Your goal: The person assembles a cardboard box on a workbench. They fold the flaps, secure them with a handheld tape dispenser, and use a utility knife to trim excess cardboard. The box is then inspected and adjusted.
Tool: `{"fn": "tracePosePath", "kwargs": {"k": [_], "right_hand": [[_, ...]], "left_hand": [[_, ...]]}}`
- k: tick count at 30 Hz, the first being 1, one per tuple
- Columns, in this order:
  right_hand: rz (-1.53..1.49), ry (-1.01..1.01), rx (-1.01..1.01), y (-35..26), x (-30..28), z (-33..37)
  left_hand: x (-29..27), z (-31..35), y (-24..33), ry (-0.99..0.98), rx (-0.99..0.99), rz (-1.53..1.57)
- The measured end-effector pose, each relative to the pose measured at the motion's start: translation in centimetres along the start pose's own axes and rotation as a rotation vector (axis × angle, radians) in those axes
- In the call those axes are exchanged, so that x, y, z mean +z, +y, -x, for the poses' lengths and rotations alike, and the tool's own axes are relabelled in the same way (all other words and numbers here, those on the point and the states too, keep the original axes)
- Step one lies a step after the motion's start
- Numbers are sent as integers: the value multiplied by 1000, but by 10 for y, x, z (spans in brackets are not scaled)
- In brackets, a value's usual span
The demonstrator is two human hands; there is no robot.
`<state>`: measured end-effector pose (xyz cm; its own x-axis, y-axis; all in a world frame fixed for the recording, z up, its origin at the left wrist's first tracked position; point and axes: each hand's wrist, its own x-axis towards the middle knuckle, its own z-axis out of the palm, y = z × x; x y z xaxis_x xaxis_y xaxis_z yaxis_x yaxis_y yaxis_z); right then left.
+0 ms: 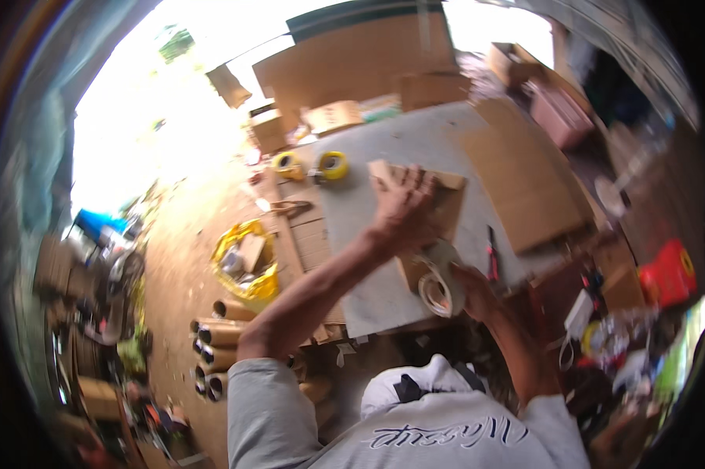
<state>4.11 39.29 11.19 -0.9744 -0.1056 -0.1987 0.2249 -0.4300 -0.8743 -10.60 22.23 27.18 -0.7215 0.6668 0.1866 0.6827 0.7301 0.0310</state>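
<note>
My left hand point(405, 207) lies on a small brown cardboard box point(444, 211) with its fingers stretched out over the top. In my right hand point(476, 291) is a wide roll of packing tape point(444, 285), held at the near end of the box. Part of the box is covered by my left hand and the roll. The box rests on a grey tabletop point(376, 301). To the right of my right hand lies a dark tool with a red handle point(493, 258), possibly a cutter.
Two yellow tape rolls point(333, 165) stand at the table's far left. A large flat cardboard sheet point(528, 187) covers the right side. Left of the table are a yellow bag point(247, 289) and several cardboard tubes point(221, 334). Boxes point(335, 116) line the far edge.
</note>
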Motion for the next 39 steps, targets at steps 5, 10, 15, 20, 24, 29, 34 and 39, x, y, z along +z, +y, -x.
{"fn": "tracePosePath", "kwargs": {"k": [5,10,15,20,24,29,34,39], "right_hand": [[-120,-61,-16,6,2,-5],[866,63,-657,79,-39,-17],[-102,-51,-111,50,-18,-4],[560,75,-482,61,-41,-7],[401,94,-432,61,-54,-13],[1079,-59,-627,19,-38,-4],[56,-20,237,-47,8,19],[130,-72,158,-72,-8,24]], "left_hand": [[5,0,13,40,-58,44],[23,7,11,116,-65,98],[17,3,16,67,-59,56],[18,3,14,49,-67,54],[27,-3,16,68,-48,5],[11,15,12,52,-39,-62],[19,12,16,58,-16,-33],[33,-1,22,93,-1,89]]}}
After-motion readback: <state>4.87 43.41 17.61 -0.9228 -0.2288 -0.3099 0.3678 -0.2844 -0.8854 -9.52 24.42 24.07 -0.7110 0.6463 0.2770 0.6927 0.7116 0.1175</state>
